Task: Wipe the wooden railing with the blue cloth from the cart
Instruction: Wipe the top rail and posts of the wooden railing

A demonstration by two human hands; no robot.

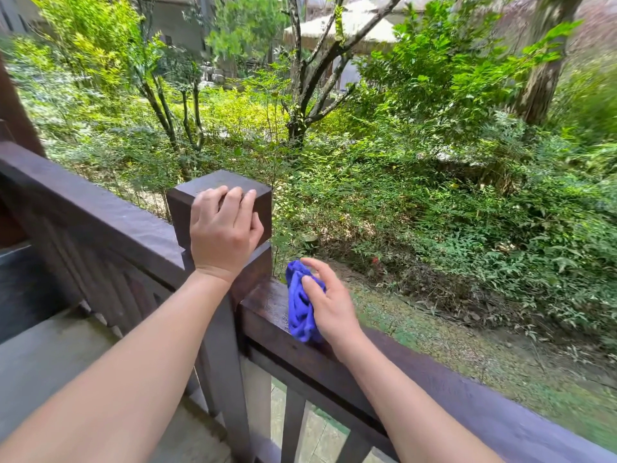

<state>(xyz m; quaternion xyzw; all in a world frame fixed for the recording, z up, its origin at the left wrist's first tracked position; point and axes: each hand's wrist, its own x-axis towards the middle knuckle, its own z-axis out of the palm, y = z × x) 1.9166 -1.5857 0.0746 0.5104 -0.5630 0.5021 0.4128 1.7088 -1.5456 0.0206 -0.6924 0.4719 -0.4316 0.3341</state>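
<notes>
right hand (329,305): I had it closed loosely over the blue cloth (301,304), thumb side up, index finger extended past the bunch.
cloth: wadded into a ball rather than spread flat, pinned between my palm and the top face of the wooden railing (417,372). Bunched that way, I judged, to give the palm something to press on.
cloth position: on the rail top, just right of the corner post (220,188), at the near end of the right-hand rail run.
left hand (224,228): clamped on the post cap, fingers curled over its top edge, holding nothing else. Read as a brace so I could lean into the stroke.
rail beyond grip: long stretch to the right of the cloth, running out toward my elbow and past it. Likely the part left to wipe.
rail left of post: second run off to the far left, well apart from the cloth.
cart: not in view.
risk: drop to the garden just past the fingertips; loose hold could lose the cloth over the edge.
</notes>
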